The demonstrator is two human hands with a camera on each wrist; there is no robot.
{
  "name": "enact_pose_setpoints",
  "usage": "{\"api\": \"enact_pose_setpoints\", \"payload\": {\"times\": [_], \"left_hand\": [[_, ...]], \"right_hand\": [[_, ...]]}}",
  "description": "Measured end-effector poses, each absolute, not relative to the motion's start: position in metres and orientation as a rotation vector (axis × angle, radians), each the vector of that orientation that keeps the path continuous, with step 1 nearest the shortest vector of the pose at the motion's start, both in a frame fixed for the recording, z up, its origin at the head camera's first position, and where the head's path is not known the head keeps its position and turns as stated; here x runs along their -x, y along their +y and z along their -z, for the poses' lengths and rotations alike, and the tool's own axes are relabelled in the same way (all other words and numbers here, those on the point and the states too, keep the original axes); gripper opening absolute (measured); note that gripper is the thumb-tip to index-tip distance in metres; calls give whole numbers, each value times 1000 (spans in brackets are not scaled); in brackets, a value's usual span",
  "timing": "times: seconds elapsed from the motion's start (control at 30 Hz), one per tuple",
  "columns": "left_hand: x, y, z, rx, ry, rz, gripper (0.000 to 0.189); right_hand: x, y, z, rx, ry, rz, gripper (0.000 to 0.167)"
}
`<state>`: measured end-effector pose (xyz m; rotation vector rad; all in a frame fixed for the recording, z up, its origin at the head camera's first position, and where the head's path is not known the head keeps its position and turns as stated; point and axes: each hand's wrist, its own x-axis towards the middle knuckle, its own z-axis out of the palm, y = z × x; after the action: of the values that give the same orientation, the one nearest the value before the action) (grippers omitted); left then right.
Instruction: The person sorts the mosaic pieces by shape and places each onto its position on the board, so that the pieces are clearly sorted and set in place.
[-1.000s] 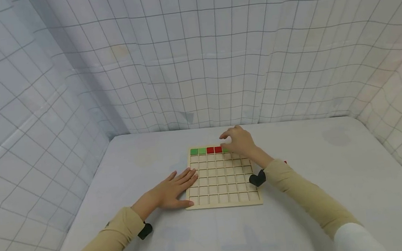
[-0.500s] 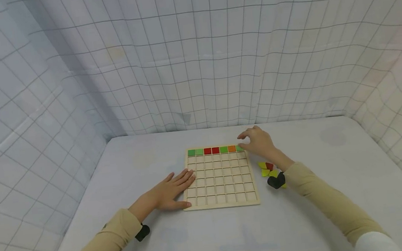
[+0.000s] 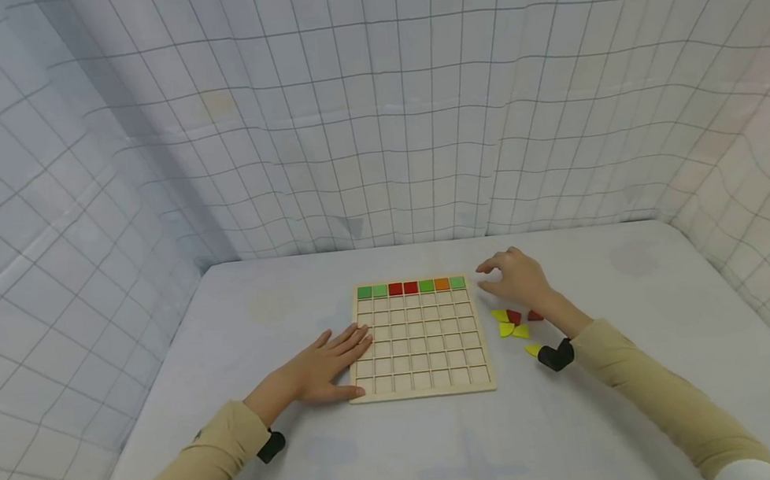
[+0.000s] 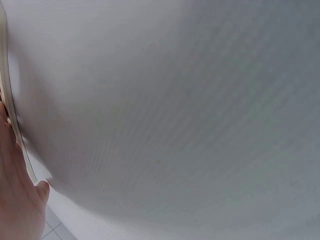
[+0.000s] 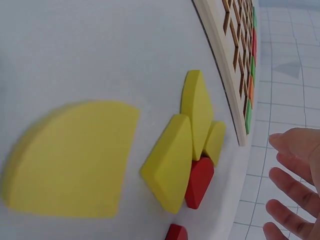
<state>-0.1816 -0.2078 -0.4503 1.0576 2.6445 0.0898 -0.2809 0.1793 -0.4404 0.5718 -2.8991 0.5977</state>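
Observation:
My left hand [image 3: 321, 370] lies spread at the left edge of a wooden grid board [image 3: 424, 394], fingers over its rim. Its thumb is near the lower left corner. Along the board's far row sit coloured square tiles: greens, two red tiles [image 3: 402, 289] and an orange tile [image 3: 441, 284]. The other cells show bare wood. Just right of the board's far corner, my right hand [image 3: 518, 280] hovers with thumb and fingers apart, nothing between them. Below it lie several yellow quarter-round pieces [image 5: 70, 160] and two red pieces [image 5: 200, 182], loose on the table.
A white table [image 3: 410, 459] bears everything, and a grid-patterned curtain [image 3: 371, 115] rises behind it and at both sides. Black wrist cameras hang under each forearm; the right camera [image 3: 557, 355] partly covers a yellow piece.
My right hand has moved right along the board's far row, then off its corner. Orange and light green tiles in that row, and the loose pieces beside the board, came into view. The left hand stays.

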Motion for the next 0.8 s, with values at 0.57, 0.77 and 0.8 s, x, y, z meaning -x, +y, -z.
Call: {"api": "enact_pose_setpoints", "payload": {"times": [0.57, 0.77, 0.8], "left_hand": [[182, -209, 452, -1092, 2652, -143, 86], [182, -208, 450, -1072, 2648, -108, 85], [182, -207, 450, -1069, 2647, -112, 85]], "right_hand": [[250, 199, 448, -536, -2960, -594, 31], [242, 205, 455, -582, -2932, -597, 31], [241, 207, 456, -597, -2918, -593, 31]]}}
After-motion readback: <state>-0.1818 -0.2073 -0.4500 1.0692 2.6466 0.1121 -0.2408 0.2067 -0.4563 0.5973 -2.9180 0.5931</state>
